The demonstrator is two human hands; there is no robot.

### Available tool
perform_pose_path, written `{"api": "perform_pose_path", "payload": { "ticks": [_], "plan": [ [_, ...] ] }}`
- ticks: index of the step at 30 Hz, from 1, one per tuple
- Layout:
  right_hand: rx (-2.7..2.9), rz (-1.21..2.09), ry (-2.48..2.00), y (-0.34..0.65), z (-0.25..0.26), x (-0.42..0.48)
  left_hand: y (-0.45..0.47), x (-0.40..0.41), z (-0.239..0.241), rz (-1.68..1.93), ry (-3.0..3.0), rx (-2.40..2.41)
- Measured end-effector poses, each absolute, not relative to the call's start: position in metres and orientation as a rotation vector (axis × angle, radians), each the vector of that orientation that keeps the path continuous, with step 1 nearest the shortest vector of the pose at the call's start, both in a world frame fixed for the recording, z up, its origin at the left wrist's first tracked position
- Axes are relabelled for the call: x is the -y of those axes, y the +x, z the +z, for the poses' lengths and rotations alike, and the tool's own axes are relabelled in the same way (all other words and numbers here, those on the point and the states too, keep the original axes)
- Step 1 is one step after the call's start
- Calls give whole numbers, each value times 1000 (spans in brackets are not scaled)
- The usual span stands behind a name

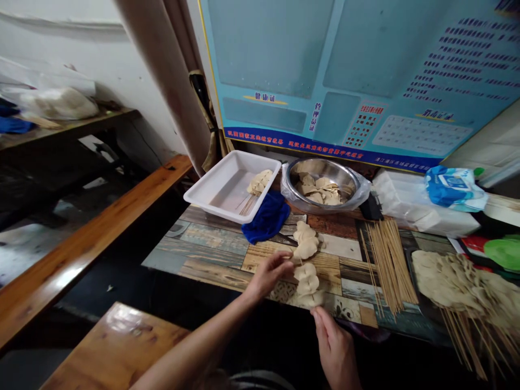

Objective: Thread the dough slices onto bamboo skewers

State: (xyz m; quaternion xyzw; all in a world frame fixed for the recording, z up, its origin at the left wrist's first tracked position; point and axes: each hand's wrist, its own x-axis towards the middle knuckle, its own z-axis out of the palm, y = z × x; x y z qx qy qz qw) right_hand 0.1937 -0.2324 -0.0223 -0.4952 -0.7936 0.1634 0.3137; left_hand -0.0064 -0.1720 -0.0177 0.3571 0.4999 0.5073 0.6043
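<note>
A row of pale round food slices (306, 265) lies on the patterned table (211, 254), apparently threaded on a thin skewer. My left hand (271, 272) pinches the row at its middle, fingers closed on a slice. My right hand (335, 346) grips the near end of the row, fingers together on the lowest slice. A bundle of bare bamboo skewers (388, 260) lies just right of the row.
A white tray (215, 187) with a few skewered slices sits at the back left, over a blue cloth (266, 219). A steel bowl (320, 184) holds loose slices. Finished skewers (463, 287) pile at right. Wooden benches (81, 249) stand left.
</note>
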Motion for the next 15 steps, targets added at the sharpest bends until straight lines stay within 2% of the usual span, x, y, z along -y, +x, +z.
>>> {"api": "perform_pose_path", "payload": {
  "ticks": [4, 8, 11, 15],
  "plan": [
    [2060, 430, -1328, 201, -26, 232, -39, 150, -28, 1098, 1598, -1598],
    [2051, 450, -1350, 198, -28, 233, -50, 135, -32, 955, 1896, -1544],
    [2066, 458, -1335, 196, -26, 234, -46, 131, -26, 1147, 1702, -1446],
    [2099, 465, -1275, 192, -21, 235, -37, 133, -14, 1263, 1034, -1274]
  ]
}}
